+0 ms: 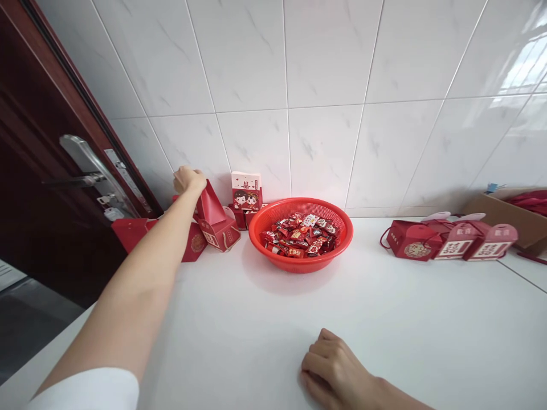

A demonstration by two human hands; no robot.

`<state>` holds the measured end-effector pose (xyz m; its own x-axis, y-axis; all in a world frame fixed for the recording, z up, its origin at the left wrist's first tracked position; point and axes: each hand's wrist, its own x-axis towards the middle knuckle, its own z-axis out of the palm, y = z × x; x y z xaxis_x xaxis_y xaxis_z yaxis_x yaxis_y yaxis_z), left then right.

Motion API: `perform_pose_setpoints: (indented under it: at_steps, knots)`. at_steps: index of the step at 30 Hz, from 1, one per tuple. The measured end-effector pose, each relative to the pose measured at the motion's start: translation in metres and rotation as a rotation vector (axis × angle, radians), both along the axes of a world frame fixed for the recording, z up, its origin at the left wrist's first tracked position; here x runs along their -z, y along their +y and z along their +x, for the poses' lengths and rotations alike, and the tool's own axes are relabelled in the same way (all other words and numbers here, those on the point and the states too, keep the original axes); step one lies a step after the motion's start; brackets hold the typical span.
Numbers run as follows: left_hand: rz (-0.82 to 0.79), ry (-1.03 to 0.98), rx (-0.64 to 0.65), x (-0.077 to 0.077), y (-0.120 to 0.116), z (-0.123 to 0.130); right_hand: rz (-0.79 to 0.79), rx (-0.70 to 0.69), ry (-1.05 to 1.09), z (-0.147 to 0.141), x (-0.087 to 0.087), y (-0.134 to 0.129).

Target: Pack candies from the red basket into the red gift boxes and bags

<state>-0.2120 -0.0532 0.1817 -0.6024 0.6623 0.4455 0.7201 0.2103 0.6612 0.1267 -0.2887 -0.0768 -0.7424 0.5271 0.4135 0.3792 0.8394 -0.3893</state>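
My left hand (188,179) reaches to the back left, its fingers curled down at the top of a red paper gift box; my forearm hides part of it. Just right of that hand, a red gift box (219,230) stands with its tall flap up. Another red box (197,242) sits partly behind my forearm. My right hand (331,367) rests on the white table (239,330) near the front, fingers curled in, with nothing visible in them. Between and beyond the hands is a red plastic basket (299,265) holding many wrapped candies (299,236).
Several closed red gift boxes (455,242) with cord handles stand in a row at the right. Behind them is a cardboard box (487,213) with red contents. A stack of printed cards (247,191) leans near the tiled wall (325,148). A dark red door (38,142) borders the left.
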Motion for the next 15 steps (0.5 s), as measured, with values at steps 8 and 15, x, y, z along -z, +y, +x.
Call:
perform_pose_setpoints:
  at_steps: [8, 15]
  knots:
    - [0.441, -0.175, -0.011, -0.02, -0.029, 0.0, -0.089, -0.004, 0.069, 0.001, -0.007, 0.0]
    - [0.466, -0.492, 0.652, 0.018, -0.101, 0.046, -0.292, 0.159, 0.306, 0.006, -0.023, 0.002]
